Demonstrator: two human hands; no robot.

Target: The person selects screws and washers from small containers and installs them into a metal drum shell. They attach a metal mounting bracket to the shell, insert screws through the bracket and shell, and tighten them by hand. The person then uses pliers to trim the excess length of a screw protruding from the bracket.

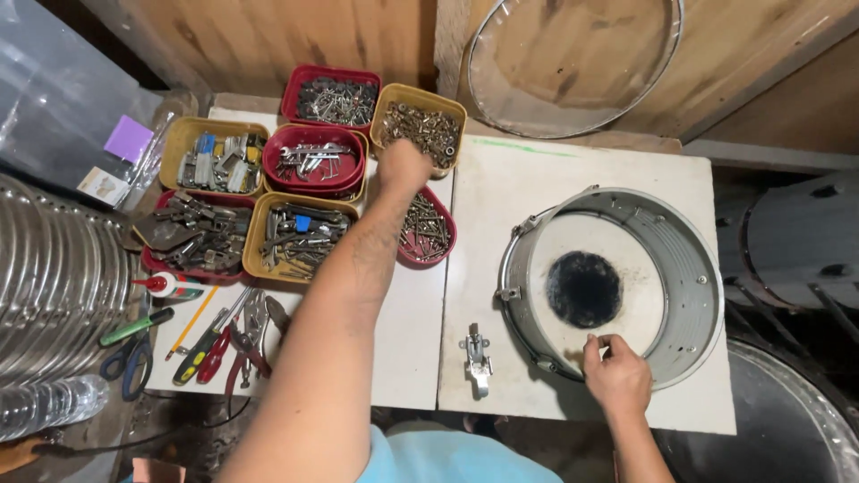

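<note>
Clearly the left hand (403,165) is reaching forward into the yellow tray of screws (420,125) at the back of the white table (501,179), fingers curled down among the screws; whether it already pinches one I cannot tell, since the fingertips are buried. The right hand (616,374) rests on the near rim of the grey drum shell (617,286), which lies flat on the table with its dark-centred skin facing up, and its fingers are loosely closed on the rim, steadying it. To do this well, the left hand would best pick one screw between thumb and forefinger rather than scooping a cluster, and lift straight up so nothing spills into the round red bowl of longer screws (428,231) just in front of the tray. The right hand's grip on the rim seems worth holding, as the shell could slide on the smooth board. A loose metal lug (476,360) lies on the table just left of the shell, near the front edge, apart from both hands. Pliers and screwdrivers (224,340) sit well to the left.
</note>
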